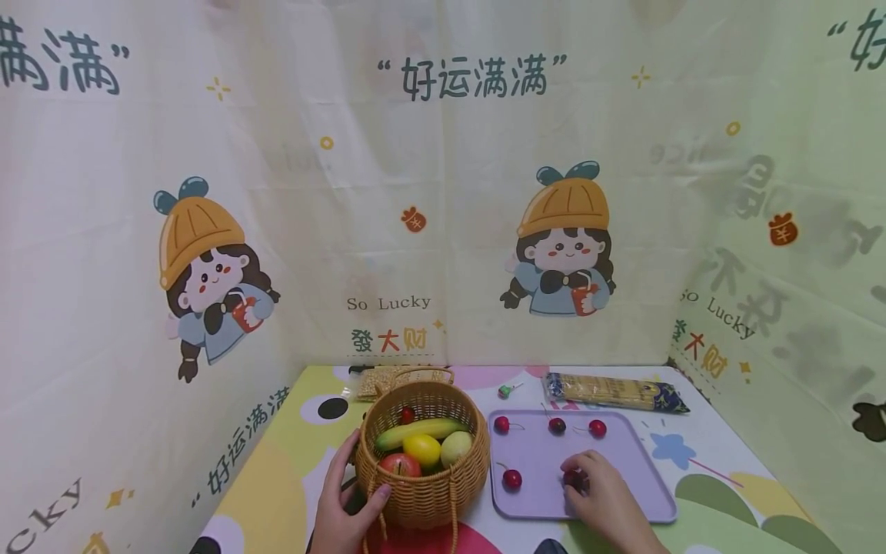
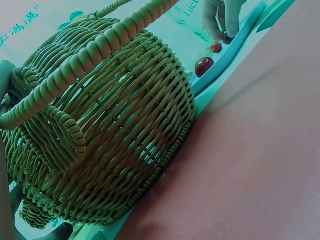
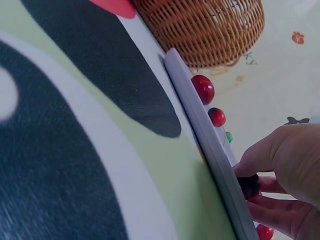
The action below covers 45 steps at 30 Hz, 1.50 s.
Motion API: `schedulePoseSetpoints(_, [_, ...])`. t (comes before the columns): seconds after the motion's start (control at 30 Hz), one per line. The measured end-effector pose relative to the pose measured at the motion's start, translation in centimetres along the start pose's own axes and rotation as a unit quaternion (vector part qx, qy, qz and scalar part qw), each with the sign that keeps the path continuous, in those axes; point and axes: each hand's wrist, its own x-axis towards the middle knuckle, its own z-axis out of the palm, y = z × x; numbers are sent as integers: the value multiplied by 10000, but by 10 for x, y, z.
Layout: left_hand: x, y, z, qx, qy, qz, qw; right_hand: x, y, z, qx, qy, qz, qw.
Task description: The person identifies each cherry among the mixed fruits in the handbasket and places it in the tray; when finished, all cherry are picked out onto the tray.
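Observation:
A wicker basket (image 1: 443, 496) stands beside the tray, holding a long yellow-green fruit (image 1: 394, 438), a lemon (image 1: 421, 451), a pale round fruit (image 1: 456, 449), a red apple (image 1: 400, 465) and a small red fruit (image 1: 407, 415). My left hand (image 1: 348, 504) holds the basket's left side, thumb at the front near the rim. Over the front of the lilac tray (image 1: 533, 504), my right hand (image 1: 605, 496) pinches a dark red cherry (image 3: 248, 187) between thumb and fingers. Other cherries lie on the tray: one at front left (image 1: 512, 480) and three along the back (image 1: 557, 425).
Behind the tray lie a long packet of noodles (image 1: 612, 392) and a small green-headed lollipop (image 1: 504, 391). A clear bag of grains (image 1: 370, 382) sits behind the basket. Printed curtains (image 1: 484, 331) enclose the table's back and sides.

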Motion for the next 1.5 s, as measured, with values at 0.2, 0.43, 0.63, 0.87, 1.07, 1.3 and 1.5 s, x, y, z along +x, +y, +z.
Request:
schedulePoseSetpoints(0.2, [0, -2, 0, 1, 13, 15, 10000, -4, -7, -8, -196, 244, -208, 9993])
schedulePoseSetpoints(0.43, [1, 1, -1, 46, -7, -49, 10000, 3, -32, -21, -115, 520, -498, 9973])
schedulePoseSetpoints(0.63, [2, 3, -2, 61, 8, -34, 10000, 15, -70, -27, 244, 807, -1059, 9908])
schedulePoseSetpoints(0.87, [2, 3, -2, 53, 23, 105, 9999, 29, -113, -29, 667, 508, -1400, 9866])
schedulePoseSetpoints(1.07, [2, 4, -3, 45, 15, 132, 9999, 40, -150, -23, 927, -13, -1896, 9775])
schedulePoseSetpoints(1.3, [2, 5, -3, 37, -30, -21, 10000, 62, -184, 2, 736, -927, -2679, 9562])
schedulePoseSetpoints(1.5, [2, 3, -2, 18, -86, -73, 9999, 74, -205, 24, 197, -1457, -2718, 9511])
